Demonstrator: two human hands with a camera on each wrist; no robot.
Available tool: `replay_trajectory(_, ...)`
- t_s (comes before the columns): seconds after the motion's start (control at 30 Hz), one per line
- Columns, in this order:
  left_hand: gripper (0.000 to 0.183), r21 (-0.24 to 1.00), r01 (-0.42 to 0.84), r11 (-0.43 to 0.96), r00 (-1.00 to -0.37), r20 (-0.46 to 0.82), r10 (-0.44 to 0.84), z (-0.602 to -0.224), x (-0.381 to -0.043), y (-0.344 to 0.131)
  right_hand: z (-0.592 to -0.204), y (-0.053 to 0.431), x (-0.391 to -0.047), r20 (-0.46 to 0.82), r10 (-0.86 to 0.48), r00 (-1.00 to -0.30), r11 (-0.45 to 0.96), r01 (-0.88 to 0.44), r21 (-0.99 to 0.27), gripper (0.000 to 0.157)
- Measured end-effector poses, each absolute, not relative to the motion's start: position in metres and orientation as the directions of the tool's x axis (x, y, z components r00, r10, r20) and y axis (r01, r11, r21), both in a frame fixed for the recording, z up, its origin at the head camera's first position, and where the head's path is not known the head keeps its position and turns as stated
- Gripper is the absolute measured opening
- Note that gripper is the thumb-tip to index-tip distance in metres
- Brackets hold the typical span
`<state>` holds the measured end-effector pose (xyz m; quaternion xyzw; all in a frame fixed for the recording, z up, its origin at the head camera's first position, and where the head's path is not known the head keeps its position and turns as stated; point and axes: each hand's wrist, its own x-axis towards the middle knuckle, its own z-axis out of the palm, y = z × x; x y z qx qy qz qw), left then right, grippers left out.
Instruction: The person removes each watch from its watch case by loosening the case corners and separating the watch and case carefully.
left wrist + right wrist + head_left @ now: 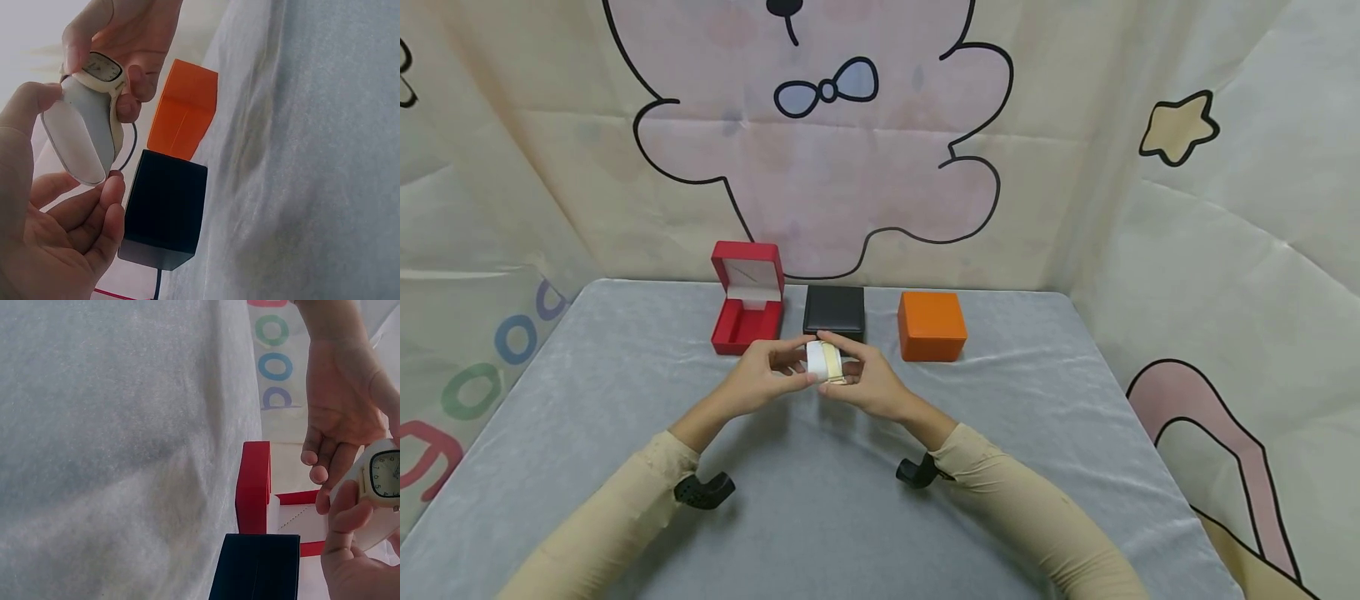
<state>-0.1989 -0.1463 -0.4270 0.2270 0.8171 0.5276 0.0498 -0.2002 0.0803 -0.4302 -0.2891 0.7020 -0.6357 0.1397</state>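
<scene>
Above the table, both hands hold a wristwatch with a cream case and strap, wrapped around a white watch cushion. My left hand pinches the cushion's end between thumb and fingers. From the other side, my right hand grips the watch at its case and strap, thumb by the dial in the left wrist view. Just beyond the hands stands a black box with its lid down. To its left is a red watch box, lid raised, with a recess inside.
An orange box with its lid down stands right of the black one. Grey cloth covers the table. A printed curtain hangs behind the table and along its sides.
</scene>
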Motion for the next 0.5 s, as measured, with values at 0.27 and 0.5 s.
replay_trajectory(0.27,0.066,0.891,0.297,0.343,-0.898,0.138,0.418,-0.4264,-0.1996,-0.1513,-0.4278,0.0834,-0.2024,0.172,-0.635,-0.753,-0.006,-0.218,-0.976,0.075)
replay_trajectory(0.5,0.065,0.898,0.296,0.324,-0.882,0.127,0.454,-0.4248,-0.2,-0.1549,-0.4278,0.0875,-0.2076,0.147,-0.683,-0.715,-0.027,-0.177,-0.984,0.068)
